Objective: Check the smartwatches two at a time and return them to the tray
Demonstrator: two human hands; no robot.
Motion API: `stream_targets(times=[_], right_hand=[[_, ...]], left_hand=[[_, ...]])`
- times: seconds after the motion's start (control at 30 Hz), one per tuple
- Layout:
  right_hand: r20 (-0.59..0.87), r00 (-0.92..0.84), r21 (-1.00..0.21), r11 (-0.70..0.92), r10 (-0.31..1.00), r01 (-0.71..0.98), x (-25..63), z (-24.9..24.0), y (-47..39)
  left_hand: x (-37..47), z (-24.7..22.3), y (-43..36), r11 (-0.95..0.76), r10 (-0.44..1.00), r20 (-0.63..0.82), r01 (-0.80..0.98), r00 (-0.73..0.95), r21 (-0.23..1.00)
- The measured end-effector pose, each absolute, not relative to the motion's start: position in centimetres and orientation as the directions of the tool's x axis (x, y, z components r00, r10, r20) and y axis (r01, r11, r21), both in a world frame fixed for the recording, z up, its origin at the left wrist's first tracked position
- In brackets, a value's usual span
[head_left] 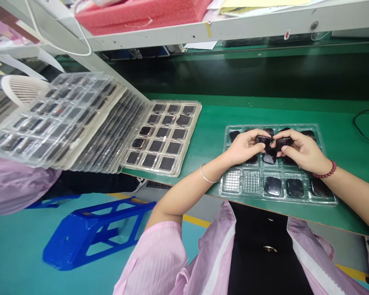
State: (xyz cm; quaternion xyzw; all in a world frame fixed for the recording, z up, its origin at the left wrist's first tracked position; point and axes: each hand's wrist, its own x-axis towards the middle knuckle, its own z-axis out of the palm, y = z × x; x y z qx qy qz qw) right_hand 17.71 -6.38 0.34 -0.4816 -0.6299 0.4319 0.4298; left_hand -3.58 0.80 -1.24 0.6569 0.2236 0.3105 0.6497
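Note:
Above a clear plastic tray (246,196), my left hand (244,146) pinches a glossy black rounded-square smartwatch body (263,141) between thumb and fingers. A similar dark smartwatch body (283,143) is pinched in my right hand (307,150). The two pieces are close together, and my fingertips almost meet between them. More such pieces lie in the tray's pockets, among them a black one (273,185) in the front row. Two pockets at the front left hold no piece, and a ribbed pocket floor (233,180) shows there. My hands hide part of the back rows.
A second tray (180,174) of dark square pieces lies to the left. Against it leans a tilted stack of loaded trays (89,135). A metal shelf (252,25) carrying red foam (147,16) crosses above the green bench (209,112). A blue stool (64,241) and a seated person's sleeve (18,184) are at lower left.

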Motion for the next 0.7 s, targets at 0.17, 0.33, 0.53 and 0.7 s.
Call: stream_targets(times=[0.17, 0.33, 0.53, 0.7], right_hand=[[0.121, -0.181, -0.958, 0.162, 0.976, 0.235, 17.8, 0.24, -6.39], [0.157, -0.169, -0.949, 0.196, 0.973, 0.246, 17.72, 0.13, -6.36], [0.146, -0.167, -0.944, 0.188, 0.975, 0.27, 17.64, 0.14, -6.4], [0.181, -0.181, -0.934, 0.226, 0.967, 0.276, 17.63, 0.17, -6.37]], left_hand=[[-3.61, -1.15, 0.78, -0.035, 0.69, 0.103, -0.109, 0.716, 0.993], [-3.64, -1.22, 0.8, -0.089, 0.7, 0.134, -0.101, 0.702, 0.991], [-3.55, -1.27, 0.87, -0.091, 0.697, 0.115, -0.072, 0.708, 0.993], [-3.51, -1.27, 0.88, -0.089, 0.691, 0.124, -0.086, 0.712, 0.992]])
